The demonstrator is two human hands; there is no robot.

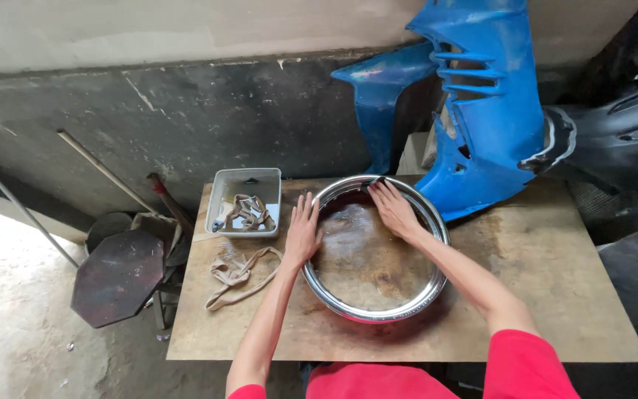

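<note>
A shiny chrome wheel rim (407,310) lies flat on a worn wooden board (555,295). My left hand (304,233) rests flat on the rim's left edge with its fingers spread and holds nothing. My right hand (393,210) reaches across the inside to the rim's far edge. Its fingertips press a small dark pad (375,181) against the metal. The bare board shows through the rim's middle.
A grey tray (219,199) holding cloth strips (249,212) sits at the board's far left, with another cloth strip (238,275) in front of it. A blue plastic fairing (489,125) and black panels (629,133) lean at the back right. A dark octagonal stool (118,277) and rods (105,171) stand on the left.
</note>
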